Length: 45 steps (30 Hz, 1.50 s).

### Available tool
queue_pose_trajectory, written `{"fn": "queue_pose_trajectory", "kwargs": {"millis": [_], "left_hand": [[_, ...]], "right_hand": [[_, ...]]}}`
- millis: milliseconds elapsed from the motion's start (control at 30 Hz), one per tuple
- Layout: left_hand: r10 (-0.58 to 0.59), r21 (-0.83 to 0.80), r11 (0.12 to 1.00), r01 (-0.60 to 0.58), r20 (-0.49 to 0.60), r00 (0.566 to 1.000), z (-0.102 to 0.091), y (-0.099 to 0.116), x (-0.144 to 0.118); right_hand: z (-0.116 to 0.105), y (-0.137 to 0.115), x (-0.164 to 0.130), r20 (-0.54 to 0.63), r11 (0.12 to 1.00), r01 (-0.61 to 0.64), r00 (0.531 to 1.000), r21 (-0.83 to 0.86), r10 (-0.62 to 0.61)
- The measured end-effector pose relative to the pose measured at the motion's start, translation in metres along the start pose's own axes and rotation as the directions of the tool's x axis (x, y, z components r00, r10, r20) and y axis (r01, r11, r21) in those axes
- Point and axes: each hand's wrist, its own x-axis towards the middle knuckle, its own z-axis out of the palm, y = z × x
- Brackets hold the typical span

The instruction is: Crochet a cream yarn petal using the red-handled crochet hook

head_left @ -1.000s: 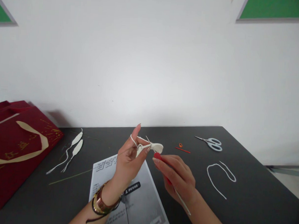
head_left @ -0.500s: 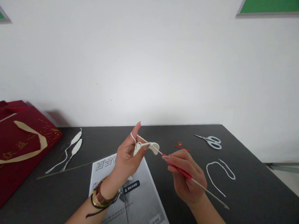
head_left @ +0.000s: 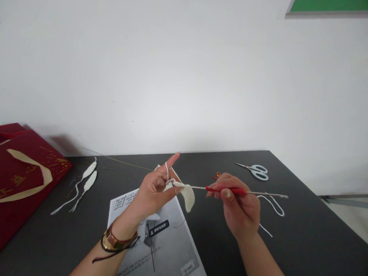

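Observation:
My left hand (head_left: 157, 191) pinches a small white crochet piece (head_left: 188, 198) between thumb and fingers, its index finger raised with white yarn (head_left: 167, 168) looped over it. A petal-like flap of the piece hangs down to the right of the thumb. In my right hand (head_left: 237, 201) is a crochet hook (head_left: 236, 191) with a red grip and metal ends, held nearly level. The hook's left tip meets the white piece at the left fingertips; the stitch there is too small to make out. A thin greenish wire (head_left: 124, 163) runs leftward from the left hand.
Under my left arm lies a printed sheet (head_left: 173, 251). Two white leaf-shaped crochet pieces (head_left: 90, 180) with tails lie left, beside a dark red gift bag (head_left: 20, 179). Scissors (head_left: 257, 172), a loose white yarn piece (head_left: 280, 210) and a small orange marker (head_left: 218, 174) are on the right.
My right hand has turned the hook from slanting to nearly level. The white piece's flap now hangs downward, and the wire has swung up to the back left. The view has shifted slightly.

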Motion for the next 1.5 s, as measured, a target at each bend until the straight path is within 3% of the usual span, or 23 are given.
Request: {"fn": "queue_pose_trajectory", "kwargs": {"millis": [267, 467, 533, 667, 767, 1000, 1500], "left_hand": [[-0.061, -0.025, 0.998, 0.064, 0.128, 0.99, -0.005, 0.002, -0.003], [-0.101, -0.086, 0.989, 0.121, 0.204, 0.974, -0.007, 0.004, -0.003], [-0.104, -0.079, 0.99, 0.12, 0.19, 0.976, -0.006, 0.003, -0.003], [-0.044, -0.105, 0.993, 0.054, 0.099, 0.994, 0.001, 0.001, -0.005], [0.016, -0.124, 0.992, -0.012, 0.028, 0.999, 0.007, -0.001, -0.006], [-0.03, -0.213, 0.977, 0.022, -0.037, 0.999, 0.011, 0.0, -0.005], [-0.005, -0.194, 0.981, 0.003, -0.007, 1.0, 0.009, 0.006, -0.008]], "right_hand": [[-0.001, 0.0, 0.002, -0.05, 0.98, -0.09, 0.994, 0.177, 0.1], [0.002, -0.004, 0.006, -0.081, 0.917, -0.193, 0.969, 0.35, 0.235], [0.004, -0.002, 0.008, -0.083, 0.872, -0.264, 0.942, 0.412, 0.325], [0.008, 0.005, 0.009, -0.068, 0.744, -0.423, 0.846, 0.517, 0.529], [0.012, 0.01, 0.008, -0.051, 0.672, -0.478, 0.793, 0.565, 0.607], [0.018, 0.011, 0.006, -0.05, 0.628, -0.503, 0.756, 0.594, 0.652], [0.013, 0.009, 0.009, -0.044, 0.631, -0.492, 0.767, 0.599, 0.64]]}}
